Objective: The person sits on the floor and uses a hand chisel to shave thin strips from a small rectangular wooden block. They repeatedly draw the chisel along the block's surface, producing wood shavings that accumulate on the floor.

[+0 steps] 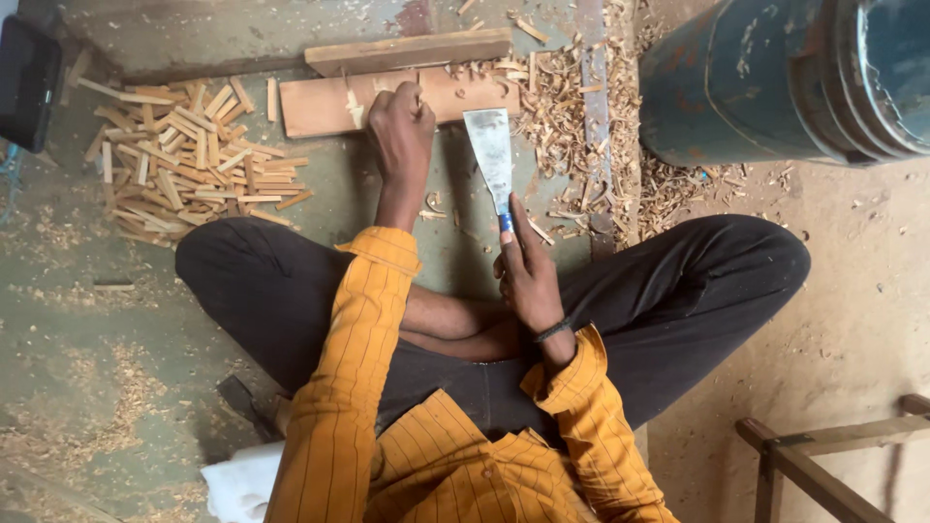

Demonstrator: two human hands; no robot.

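Note:
I sit cross-legged on the floor. My left hand (402,131) is stretched forward with its fingers closed on a thin wood strip (355,105) standing upright on a flat wooden board (320,105). My right hand (528,271) holds a wide-bladed chisel (490,155) by its blue handle, blade pointing away from me, just right of the left hand and above the floor. A second, thicker plank (412,50) lies behind the board.
A heap of small cut wood sticks (189,155) lies to the left. Curly wood shavings (572,116) cover the floor to the right. A large blue drum (785,77) stands at top right, a wooden frame (823,446) at bottom right, a dark object (24,82) at far left.

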